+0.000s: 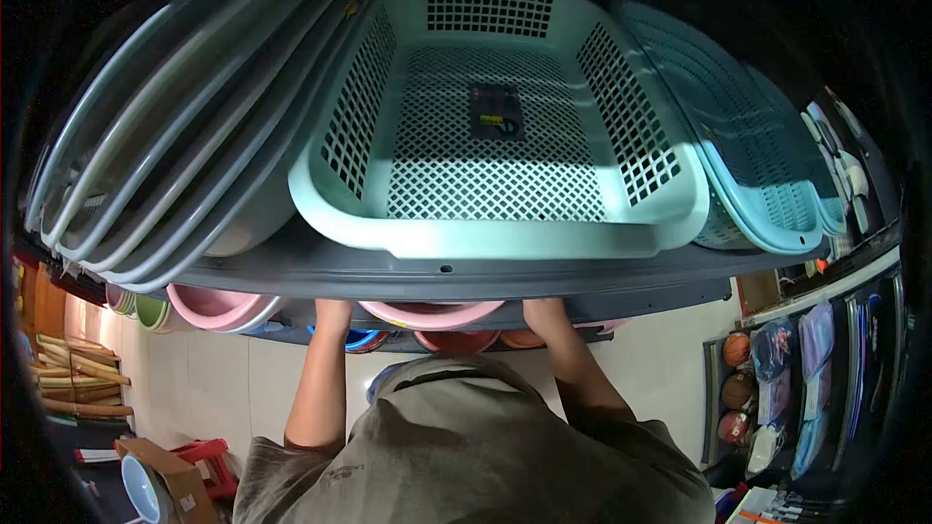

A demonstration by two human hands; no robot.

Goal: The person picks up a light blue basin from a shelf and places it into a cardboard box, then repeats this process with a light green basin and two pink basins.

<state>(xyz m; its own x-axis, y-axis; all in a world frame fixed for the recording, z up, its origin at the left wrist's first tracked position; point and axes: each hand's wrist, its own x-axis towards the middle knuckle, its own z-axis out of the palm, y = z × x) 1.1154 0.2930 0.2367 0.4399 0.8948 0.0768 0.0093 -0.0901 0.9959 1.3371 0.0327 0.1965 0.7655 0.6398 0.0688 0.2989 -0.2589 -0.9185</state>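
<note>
Both my forearms reach forward beneath the grey upper shelf [456, 277]. Only the wrist end of my left hand [333, 312] shows, left of a pink basin [432, 314] on the level below. The wrist end of my right hand [542, 312] shows to the right of that same basin. The shelf edge hides the fingers of both hands, so whether they touch the basin cannot be made out. On the upper shelf, right above, lies a pale green rectangular plastic basket [500, 238] with a perforated floor and a dark label.
Several grey basins [184, 126] lean stacked on the upper left; blue perforated baskets [767, 175] stand at right. Another pink basin [218, 307] and a red one [456, 341] sit below. Behind are a cardboard box [170, 480], wooden handles [83, 369] and a rack with balls [738, 390].
</note>
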